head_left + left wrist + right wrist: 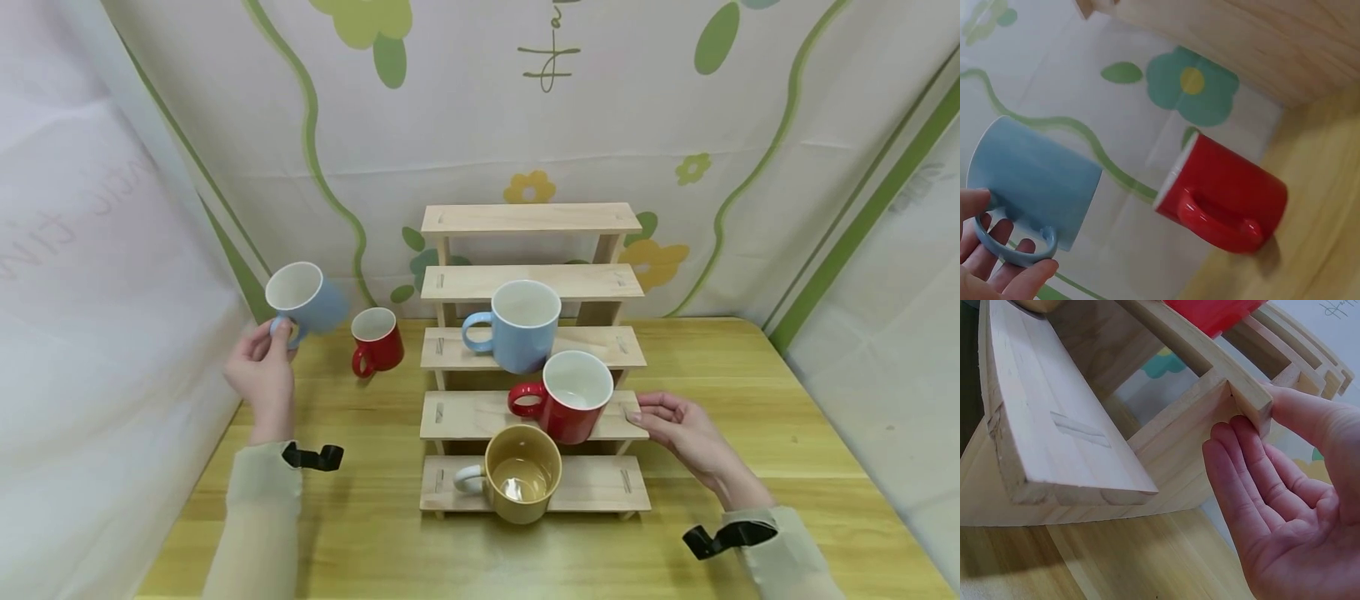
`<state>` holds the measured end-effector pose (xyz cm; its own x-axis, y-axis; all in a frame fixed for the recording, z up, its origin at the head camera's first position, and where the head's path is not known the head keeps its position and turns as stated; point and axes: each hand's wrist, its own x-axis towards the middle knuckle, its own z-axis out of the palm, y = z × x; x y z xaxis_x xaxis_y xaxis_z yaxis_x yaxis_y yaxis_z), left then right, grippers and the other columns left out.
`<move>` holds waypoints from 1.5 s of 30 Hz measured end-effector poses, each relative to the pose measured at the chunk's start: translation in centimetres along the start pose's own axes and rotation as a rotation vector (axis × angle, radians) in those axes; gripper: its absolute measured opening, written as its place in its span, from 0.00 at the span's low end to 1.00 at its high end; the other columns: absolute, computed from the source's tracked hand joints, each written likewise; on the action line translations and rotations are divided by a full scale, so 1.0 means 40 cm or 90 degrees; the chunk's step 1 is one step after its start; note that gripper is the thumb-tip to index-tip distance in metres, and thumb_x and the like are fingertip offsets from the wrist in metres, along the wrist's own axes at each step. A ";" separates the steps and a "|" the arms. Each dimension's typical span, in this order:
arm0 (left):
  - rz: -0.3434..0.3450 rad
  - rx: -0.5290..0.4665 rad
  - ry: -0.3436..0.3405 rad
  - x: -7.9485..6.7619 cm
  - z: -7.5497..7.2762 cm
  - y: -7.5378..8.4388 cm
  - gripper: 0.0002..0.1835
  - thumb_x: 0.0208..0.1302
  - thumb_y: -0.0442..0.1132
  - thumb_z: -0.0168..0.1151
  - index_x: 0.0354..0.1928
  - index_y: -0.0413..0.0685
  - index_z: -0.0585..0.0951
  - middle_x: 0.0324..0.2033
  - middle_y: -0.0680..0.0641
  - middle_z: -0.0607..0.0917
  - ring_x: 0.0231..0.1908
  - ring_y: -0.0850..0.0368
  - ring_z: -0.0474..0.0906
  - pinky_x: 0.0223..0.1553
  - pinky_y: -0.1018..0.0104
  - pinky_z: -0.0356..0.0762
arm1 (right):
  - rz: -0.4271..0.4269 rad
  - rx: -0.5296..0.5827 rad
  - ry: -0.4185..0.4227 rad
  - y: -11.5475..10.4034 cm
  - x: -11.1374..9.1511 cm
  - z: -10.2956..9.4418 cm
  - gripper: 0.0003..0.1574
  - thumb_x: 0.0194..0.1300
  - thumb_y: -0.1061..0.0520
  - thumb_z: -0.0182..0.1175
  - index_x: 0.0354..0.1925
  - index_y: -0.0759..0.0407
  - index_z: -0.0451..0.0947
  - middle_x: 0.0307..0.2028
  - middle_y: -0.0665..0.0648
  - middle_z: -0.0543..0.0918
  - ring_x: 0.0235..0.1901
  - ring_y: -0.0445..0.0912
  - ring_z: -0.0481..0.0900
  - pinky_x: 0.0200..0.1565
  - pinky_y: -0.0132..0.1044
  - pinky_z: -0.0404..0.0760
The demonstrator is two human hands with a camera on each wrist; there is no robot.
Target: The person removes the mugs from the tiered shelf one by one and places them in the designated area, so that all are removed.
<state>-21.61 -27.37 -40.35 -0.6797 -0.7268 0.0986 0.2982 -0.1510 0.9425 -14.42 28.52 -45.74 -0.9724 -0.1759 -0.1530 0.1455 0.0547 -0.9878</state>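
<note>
One blue mug (321, 307), held up at the left.
The left hand (262, 371) pinches its handle — near a red mug (384, 346) standing on the wooden table (360, 525). The right hand (686, 429) pinches the end of the second step (465, 415) of a wooden rack (528, 217); its three lowest steps bear, going up, a tan mug (517, 500), another red mug (568, 421) and another blue mug (525, 342) — flowered cloth (465, 125) behind.

The wooden table (360, 533) bears a stepped rack (465, 412) and, at left, a red mug (386, 350). On the rack, near to far: yellow mug (522, 483), second red mug (567, 417), blue mug (525, 340).
</note>
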 end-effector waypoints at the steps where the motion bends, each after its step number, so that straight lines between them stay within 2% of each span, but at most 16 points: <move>1: -0.006 0.005 0.006 0.004 -0.004 -0.011 0.16 0.57 0.38 0.78 0.45 0.37 0.87 0.39 0.45 0.89 0.45 0.52 0.85 0.44 0.67 0.85 | 0.000 0.000 0.000 0.000 0.000 0.000 0.25 0.72 0.62 0.63 0.59 0.75 0.67 0.45 0.56 0.84 0.44 0.42 0.83 0.45 0.32 0.84; 7: -0.045 0.083 0.035 0.020 -0.032 -0.074 0.16 0.58 0.42 0.79 0.45 0.42 0.88 0.39 0.48 0.89 0.44 0.57 0.85 0.46 0.70 0.83 | -0.001 0.000 0.001 0.001 0.002 -0.001 0.26 0.73 0.62 0.63 0.60 0.75 0.67 0.45 0.56 0.84 0.44 0.43 0.83 0.46 0.32 0.84; 10: -0.050 0.137 0.046 0.026 -0.043 -0.103 0.17 0.58 0.45 0.79 0.45 0.44 0.89 0.38 0.51 0.89 0.41 0.60 0.85 0.43 0.73 0.82 | 0.000 0.002 0.000 0.004 0.001 0.000 0.26 0.72 0.62 0.63 0.60 0.76 0.67 0.45 0.56 0.84 0.44 0.43 0.83 0.46 0.32 0.84; 14: -0.054 0.167 0.050 0.032 -0.047 -0.136 0.18 0.58 0.46 0.79 0.46 0.44 0.88 0.38 0.52 0.88 0.41 0.62 0.84 0.42 0.73 0.80 | 0.000 0.004 0.001 0.008 0.001 0.001 0.25 0.72 0.62 0.63 0.59 0.75 0.67 0.45 0.56 0.84 0.44 0.43 0.83 0.46 0.32 0.84; 19: -0.074 0.144 0.038 0.035 -0.042 -0.169 0.18 0.57 0.45 0.79 0.46 0.43 0.87 0.39 0.52 0.88 0.44 0.60 0.83 0.46 0.72 0.80 | 0.002 0.006 0.005 0.009 0.000 0.001 0.24 0.72 0.62 0.63 0.59 0.74 0.68 0.45 0.56 0.83 0.44 0.42 0.83 0.45 0.31 0.84; 23: -0.083 0.140 0.046 0.029 -0.036 -0.187 0.18 0.57 0.43 0.79 0.45 0.43 0.87 0.38 0.52 0.88 0.43 0.60 0.84 0.46 0.71 0.81 | 0.004 0.006 0.006 0.008 0.000 0.002 0.24 0.72 0.62 0.63 0.59 0.74 0.68 0.45 0.56 0.83 0.44 0.42 0.83 0.45 0.32 0.84; 29: -0.097 0.127 0.045 0.019 -0.030 -0.204 0.17 0.57 0.42 0.79 0.44 0.42 0.87 0.39 0.50 0.88 0.44 0.59 0.84 0.49 0.67 0.83 | 0.002 0.007 0.003 0.007 0.000 0.002 0.25 0.72 0.62 0.63 0.59 0.75 0.67 0.45 0.56 0.83 0.44 0.43 0.83 0.46 0.32 0.84; 36: -0.097 0.110 0.042 0.010 -0.033 -0.226 0.14 0.57 0.39 0.79 0.42 0.39 0.87 0.34 0.52 0.88 0.42 0.60 0.84 0.46 0.70 0.83 | -0.002 0.007 0.004 0.007 0.000 0.002 0.24 0.72 0.63 0.63 0.59 0.74 0.68 0.45 0.56 0.84 0.44 0.43 0.83 0.45 0.32 0.84; 45: -0.098 0.119 0.043 -0.002 -0.023 -0.234 0.15 0.59 0.37 0.78 0.43 0.36 0.86 0.33 0.53 0.88 0.41 0.60 0.84 0.49 0.66 0.83 | 0.002 0.015 0.000 0.005 0.000 0.001 0.23 0.73 0.63 0.63 0.59 0.74 0.68 0.45 0.56 0.83 0.43 0.43 0.83 0.45 0.32 0.84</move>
<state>-23.74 -26.52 -49.46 -0.6596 -0.7487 -0.0661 0.0616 -0.1415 0.9880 -14.38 28.49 -45.95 -0.9721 -0.1755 -0.1558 0.1527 0.0313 -0.9878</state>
